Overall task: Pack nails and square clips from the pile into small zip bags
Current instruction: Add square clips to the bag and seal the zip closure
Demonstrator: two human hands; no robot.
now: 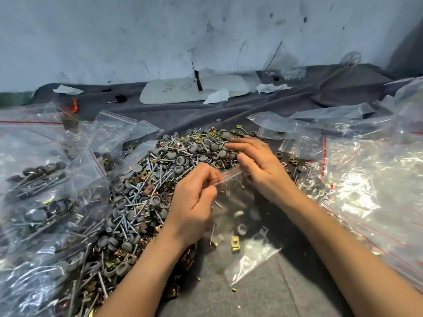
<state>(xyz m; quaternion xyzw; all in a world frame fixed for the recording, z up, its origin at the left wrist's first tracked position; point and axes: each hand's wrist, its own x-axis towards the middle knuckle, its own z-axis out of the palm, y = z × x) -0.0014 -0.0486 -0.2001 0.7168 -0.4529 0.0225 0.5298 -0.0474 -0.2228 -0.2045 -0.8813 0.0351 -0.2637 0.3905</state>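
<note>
Small zip bag (248,227) held at its mouth, beside the pile (146,179)
The left hand (194,202) pinches its red strip, fingers curled together. The right hand (258,165) has its thumb at the strip's other end, fingers straight above the nails and clips. The bag lies near the bench (229,294) front edge.

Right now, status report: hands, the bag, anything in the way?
Left hand pinches zip bag at its mouth. Right hand straight-fingered beside it, over the pile. Few pieces bagged. Nothing blocking.
</note>
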